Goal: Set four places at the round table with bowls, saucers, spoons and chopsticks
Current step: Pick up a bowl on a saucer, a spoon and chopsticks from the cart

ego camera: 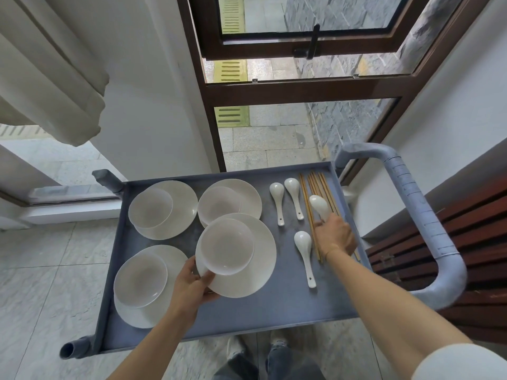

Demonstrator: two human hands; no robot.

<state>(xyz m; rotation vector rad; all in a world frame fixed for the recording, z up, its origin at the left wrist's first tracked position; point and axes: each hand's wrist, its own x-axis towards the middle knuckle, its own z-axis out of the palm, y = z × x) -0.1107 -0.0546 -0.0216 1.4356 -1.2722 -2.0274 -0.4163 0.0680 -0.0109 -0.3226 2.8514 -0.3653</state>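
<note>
Currently left hand (192,283) grips the near rim of 1 saucer (247,270) bearing a bowl (226,246) above the cart tray (274,305), while right hand (333,237), fingers curled, holds a spoon (318,205) over chopsticks (315,187) lying lengthwise away from the person.

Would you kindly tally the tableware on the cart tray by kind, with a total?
Bowls: 4
Saucers: 4
Spoons: 4
Chopsticks: one bundle, too overlapped to count singly
Total: 12 pieces plus the chopsticks
</note>
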